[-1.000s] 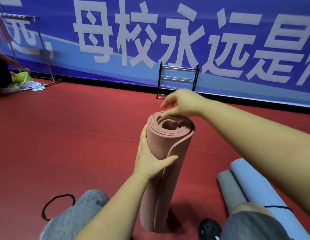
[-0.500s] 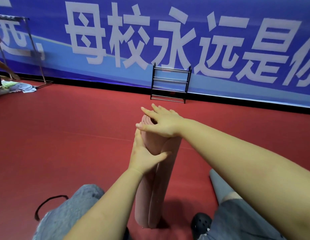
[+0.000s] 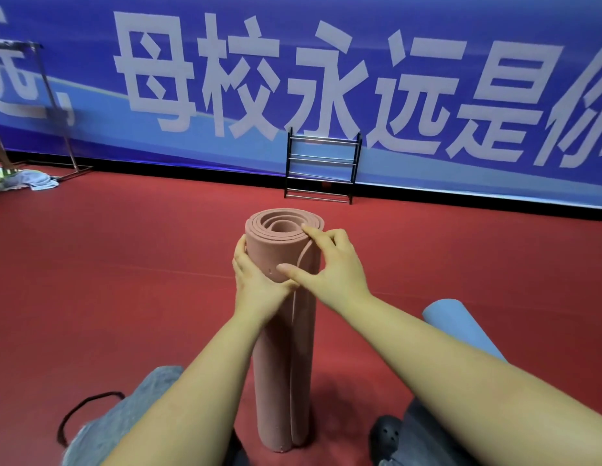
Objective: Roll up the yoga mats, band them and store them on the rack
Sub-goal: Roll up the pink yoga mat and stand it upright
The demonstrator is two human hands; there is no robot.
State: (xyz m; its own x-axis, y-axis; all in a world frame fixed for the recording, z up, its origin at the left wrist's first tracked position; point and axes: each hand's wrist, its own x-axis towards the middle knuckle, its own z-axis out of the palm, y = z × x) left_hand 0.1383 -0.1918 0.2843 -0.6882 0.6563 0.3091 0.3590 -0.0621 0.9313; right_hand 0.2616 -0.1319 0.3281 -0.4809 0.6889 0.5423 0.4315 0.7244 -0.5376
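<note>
Both hands grip a rolled pink yoga mat (image 3: 282, 331) standing on end on the red floor (image 3: 124, 280) between the person's knees: the left hand (image 3: 255, 280) wraps its near left side, fingers hidden behind the roll, while the right hand (image 3: 329, 264) clasps the right side, thumb pressed across the front and a fingertip resting at the top rim, where the mat's spiral layers show. The loose outer edge of the mat runs down the front of the roll. A rolled blue mat (image 3: 460, 327) lies on the floor to the right, its lower part hidden behind the right forearm. A black band (image 3: 87, 412) lies in a loop on the floor at lower left, partly covered by a grey-clad knee. A dark shoe (image 3: 387, 435) shows at lower right. Farther back, a black rack (image 3: 321, 166) with metal rails stands against a blue banner (image 3: 326, 79) bearing large white characters, cut off at the frame edges. At far left, a metal stand (image 3: 54, 105) and a heap of cloth (image 3: 37, 179) are blurred and hard to make out.
</note>
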